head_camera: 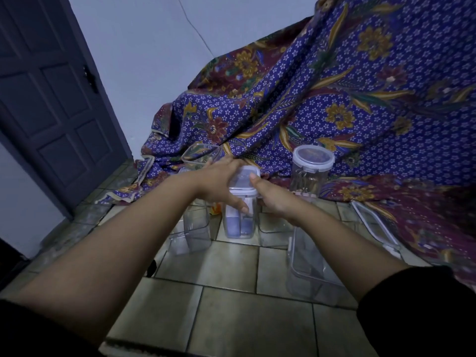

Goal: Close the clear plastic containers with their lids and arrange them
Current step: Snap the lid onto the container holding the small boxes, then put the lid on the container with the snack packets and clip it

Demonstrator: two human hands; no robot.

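Container [239,220] stood upright on the floor [231,300]; I saw my left hand [221,184] and right hand [273,199], each grip clamped on its lid [244,180].

no text, label, brand, number or sign can be read anywhere in this view. the clear plastic containers [239,217] and their lids [244,180] carry no legible marking, and any moulding on them is too small and blurred to make out. the patterned cloth [334,99] shows only flowers and leaves, no lettering. the door [51,99] bears no sign or number.
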